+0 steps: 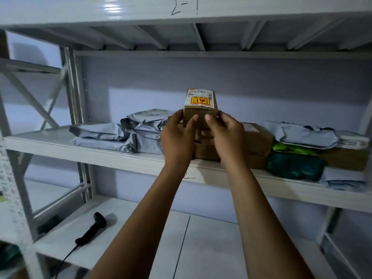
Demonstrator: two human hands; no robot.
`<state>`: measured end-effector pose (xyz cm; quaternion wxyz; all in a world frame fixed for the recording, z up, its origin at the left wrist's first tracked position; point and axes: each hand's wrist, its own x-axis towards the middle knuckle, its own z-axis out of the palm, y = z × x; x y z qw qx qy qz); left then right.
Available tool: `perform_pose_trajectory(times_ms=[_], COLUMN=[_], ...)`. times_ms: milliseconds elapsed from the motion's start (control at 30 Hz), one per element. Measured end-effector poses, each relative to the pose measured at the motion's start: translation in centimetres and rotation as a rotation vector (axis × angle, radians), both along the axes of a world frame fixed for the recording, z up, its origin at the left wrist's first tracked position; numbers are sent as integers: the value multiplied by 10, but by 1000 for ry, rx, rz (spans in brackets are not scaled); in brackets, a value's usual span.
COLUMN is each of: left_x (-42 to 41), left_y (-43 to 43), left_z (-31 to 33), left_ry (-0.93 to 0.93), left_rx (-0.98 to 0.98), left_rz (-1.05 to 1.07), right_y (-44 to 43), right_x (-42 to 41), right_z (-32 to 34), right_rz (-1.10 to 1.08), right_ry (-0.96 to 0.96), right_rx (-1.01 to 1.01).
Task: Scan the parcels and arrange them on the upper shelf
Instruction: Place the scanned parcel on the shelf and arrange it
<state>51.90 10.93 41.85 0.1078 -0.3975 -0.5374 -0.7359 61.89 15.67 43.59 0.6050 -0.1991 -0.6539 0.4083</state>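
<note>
A small brown cardboard box (200,105) with a white label and a yellow-red sticker on top is held between both hands over the upper shelf (120,158). My left hand (177,137) grips its left side and my right hand (225,135) its right side, thumbs on the front face. It rests on or hovers just above other brown boxes (205,152); I cannot tell which. A black handheld scanner (92,228) lies on the lower shelf (211,238) at the left, its cable trailing down.
Grey plastic mailer bags (128,135) are stacked left of the boxes. To the right sit a larger brown box (257,146), a green and teal package (293,160) and more grey bags (306,133). A shelf marked "2-1" (184,7) hangs overhead.
</note>
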Motion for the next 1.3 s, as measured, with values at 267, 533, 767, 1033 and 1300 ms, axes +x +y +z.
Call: perform_pose_trajectory(times_ms=[267,533,767,1033,1300], left_x=[-46,-56,-58,-65,-68], left_y=[10,21,24,26,28], left_z=[9,5,3,2,1], left_ry=[-42,-43,-35,-18,-1], left_rx=[-25,12,-58,-95,-103], left_rz=[-46,-37,-22,-20,-8], right_y=[4,6,8,12,13], right_x=[-53,-77,-96,-108,-110], right_z=[3,-3,-8,-12,-14], right_rz=[-114,-155,-244,-312,-330], right_ry=[-60,-98,-90,-60,-65], right_rx=[9,42,57,70,88])
